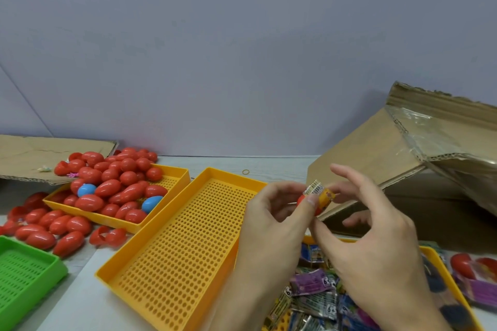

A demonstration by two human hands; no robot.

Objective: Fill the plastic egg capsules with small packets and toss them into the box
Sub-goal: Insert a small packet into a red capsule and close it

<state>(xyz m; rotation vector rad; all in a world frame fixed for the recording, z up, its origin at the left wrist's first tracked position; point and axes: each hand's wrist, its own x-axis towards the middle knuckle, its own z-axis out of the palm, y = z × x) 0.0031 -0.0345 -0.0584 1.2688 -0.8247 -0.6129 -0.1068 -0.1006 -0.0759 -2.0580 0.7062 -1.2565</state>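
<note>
- While we sit at a pale table (80, 301) against a lavender wall (188, 48), an empty yellow tray (150, 244) lies centre.
- Right of the tray, our left hand (271, 226) grips a red egg capsule (302, 199).
- Our right hand (376, 236) pinches a small packet (321, 195), its long axis slanting up-left, at the capsule's mouth.
- Beyond it stands the cardboard box (376, 158).

The red egg capsules (107, 188) heaped in my far yellow tray (176, 179) are smooth, glossy plastic that catches the light, and so are the two blue eggs (152, 203) among them. The empty yellow tray (174, 244) and the green tray (29, 274) are matt moulded plastic with perforated floors, while the small packets (314, 293) under my right hand (376, 244) are shiny, crinkled printed foil, like the packet (320, 193) I pinch. The box (376, 158) is rough brown corrugated cardboard with torn edges and glossy clear tape (430, 129) over its flap, on a pale matt bench (279, 166).
</note>
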